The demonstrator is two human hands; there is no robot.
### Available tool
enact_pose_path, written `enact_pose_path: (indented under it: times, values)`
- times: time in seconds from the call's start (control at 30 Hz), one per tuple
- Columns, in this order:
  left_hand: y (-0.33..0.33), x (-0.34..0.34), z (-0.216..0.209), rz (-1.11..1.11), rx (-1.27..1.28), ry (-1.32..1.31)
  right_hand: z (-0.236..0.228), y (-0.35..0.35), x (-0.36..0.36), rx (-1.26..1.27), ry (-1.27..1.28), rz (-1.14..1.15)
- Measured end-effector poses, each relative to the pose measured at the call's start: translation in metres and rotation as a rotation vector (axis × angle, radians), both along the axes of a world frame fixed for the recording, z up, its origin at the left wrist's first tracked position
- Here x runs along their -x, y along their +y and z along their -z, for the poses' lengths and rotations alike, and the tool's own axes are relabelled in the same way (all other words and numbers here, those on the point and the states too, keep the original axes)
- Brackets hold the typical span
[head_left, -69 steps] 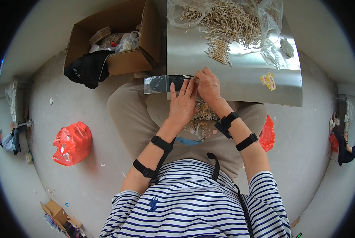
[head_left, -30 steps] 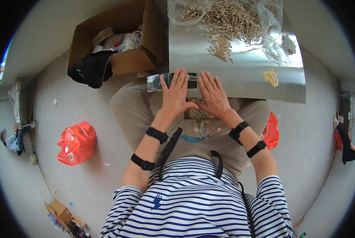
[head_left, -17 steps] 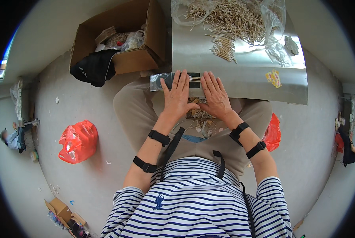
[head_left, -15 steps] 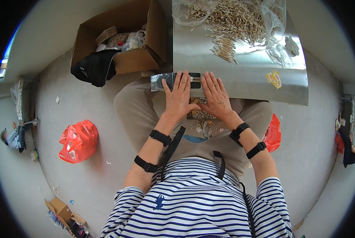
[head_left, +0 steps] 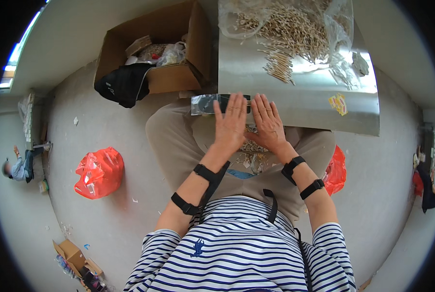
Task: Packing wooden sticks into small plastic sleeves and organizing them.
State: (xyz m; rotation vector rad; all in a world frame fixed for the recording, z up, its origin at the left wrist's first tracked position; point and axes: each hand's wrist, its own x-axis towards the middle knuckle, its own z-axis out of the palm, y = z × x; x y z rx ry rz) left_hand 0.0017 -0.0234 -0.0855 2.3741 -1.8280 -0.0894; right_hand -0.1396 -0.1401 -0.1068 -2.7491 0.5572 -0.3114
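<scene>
My left hand (head_left: 230,122) lies flat with fingers stretched over a small flat packet (head_left: 205,104), dark with a clear plastic end, at the near left edge of the metal tabletop (head_left: 305,104). Beside it my right hand (head_left: 269,124) is also flat, fingers extended. Only a narrow gap separates the hands, and the thin ends of a few cotton swabs (head_left: 249,103) show there; the rest is hidden. A large heap of cotton swabs (head_left: 300,31) spreads at the back, partly in a clear plastic bag (head_left: 340,29). A smaller bunch of swabs (head_left: 278,66) lies nearer.
Yellow printed slips (head_left: 338,103) lie on the tabletop's right. An open cardboard box (head_left: 171,80) with a black cloth (head_left: 122,83) over its edge stands left. A red plastic bag (head_left: 99,173) sits on the floor, another (head_left: 336,170) beside my right leg. A person (head_left: 19,169) sits far left.
My left hand has slid right across the packet toward my right hand, narrowing the gap and covering most of the swabs that showed there. The whole view has shifted slightly.
</scene>
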Motion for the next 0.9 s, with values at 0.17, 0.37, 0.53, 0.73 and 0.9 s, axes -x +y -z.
enact_pose_path:
  times: [0.17,0.37,0.53,0.73,0.9]
  values:
    - [-0.004,0.018,0.026,0.000,0.203,-0.064,0.012,0.001,0.002,0.102,0.019,-0.018]
    - [-0.014,0.045,0.042,-0.043,0.089,-0.071,0.026,0.001,0.022,0.146,-0.013,-0.013]
    - [-0.023,0.047,0.052,-0.145,0.175,-0.131,0.028,-0.001,0.014,0.178,0.004,-0.043]
    - [-0.026,0.055,0.050,-0.085,0.314,-0.022,0.025,-0.005,0.021,0.153,0.059,0.033]
    - [-0.016,0.034,0.026,-0.083,0.316,0.201,0.004,-0.038,0.022,-0.106,-0.095,-0.001]
